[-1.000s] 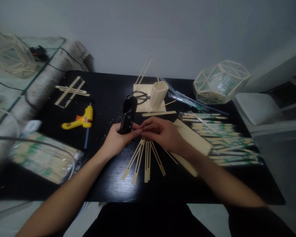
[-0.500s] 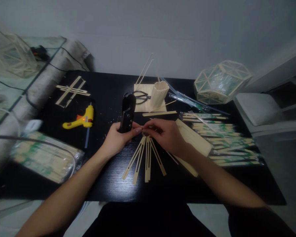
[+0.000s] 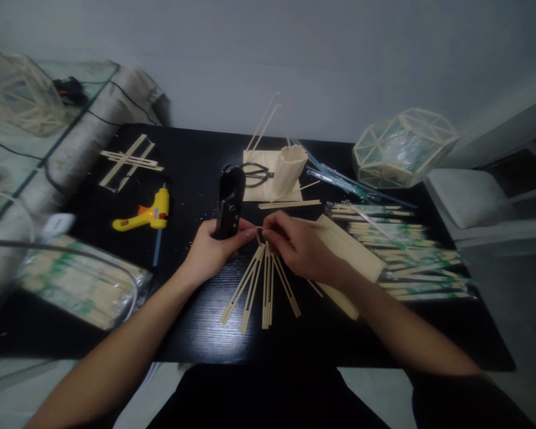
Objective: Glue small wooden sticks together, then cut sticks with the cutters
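My left hand (image 3: 212,249) is wrapped round a black plier-like tool (image 3: 230,201) that stands upright in it. Its thumb and forefinger also pinch near the end of a thin wooden stick (image 3: 311,223), which runs past my right hand. Closed in a pinch, my right hand (image 3: 301,245) is on that same stick, close to the left fingertips. Just below both hands, several split bamboo sticks (image 3: 267,292) fan out on the black table (image 3: 196,333). Wooden boards (image 3: 351,253) lie under and beside my right forearm.
A yellow glue gun (image 3: 147,214) lies left, near crossed sticks (image 3: 129,162). Behind my hands, scissors (image 3: 256,174) and a stick-walled cup (image 3: 289,170) rest on a wooden base. Packaged chopsticks (image 3: 402,250) lie right, below a geometric stick frame (image 3: 404,149); another pack (image 3: 80,283) is left.
My right hand has shifted slightly up and right, opening a small gap from the left fingertips. The left hand, its tool and the fanned sticks look almost unchanged.
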Demonstrator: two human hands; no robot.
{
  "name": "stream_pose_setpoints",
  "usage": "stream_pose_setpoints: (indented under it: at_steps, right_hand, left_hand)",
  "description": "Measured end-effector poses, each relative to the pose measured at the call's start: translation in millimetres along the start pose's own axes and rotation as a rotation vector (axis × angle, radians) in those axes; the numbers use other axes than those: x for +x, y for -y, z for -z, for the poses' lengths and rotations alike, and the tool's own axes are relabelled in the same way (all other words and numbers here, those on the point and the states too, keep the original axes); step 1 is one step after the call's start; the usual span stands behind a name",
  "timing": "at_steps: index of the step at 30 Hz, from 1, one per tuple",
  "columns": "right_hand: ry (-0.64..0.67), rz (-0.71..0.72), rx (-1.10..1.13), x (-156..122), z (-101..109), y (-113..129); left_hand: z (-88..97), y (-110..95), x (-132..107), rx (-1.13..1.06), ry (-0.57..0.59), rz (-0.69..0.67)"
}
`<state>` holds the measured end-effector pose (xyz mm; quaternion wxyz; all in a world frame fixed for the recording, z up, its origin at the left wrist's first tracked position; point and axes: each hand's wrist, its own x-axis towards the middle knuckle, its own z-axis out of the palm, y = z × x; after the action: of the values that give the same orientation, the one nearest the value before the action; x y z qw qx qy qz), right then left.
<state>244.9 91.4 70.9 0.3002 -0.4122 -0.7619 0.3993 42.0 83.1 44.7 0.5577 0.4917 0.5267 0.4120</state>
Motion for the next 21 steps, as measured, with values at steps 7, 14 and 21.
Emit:
stream_pose_setpoints:
  at_steps: [7,14,21]
  right_hand:
    - [-0.027,-0.032,-0.017,2,2,-2]
    - [-0.15,-0.079,-0.006,4,0,-12]
    - [0.032,-0.201,0.422,2,-4,-7]
  left_hand:
    - [1.7,-1,1,0.014,-0.011,-0.033]
    - [1.7,0,0,0.012,-0.009,-0.029]
    - [-0.5,-3,-1,0.026,-0.024,-0.071]
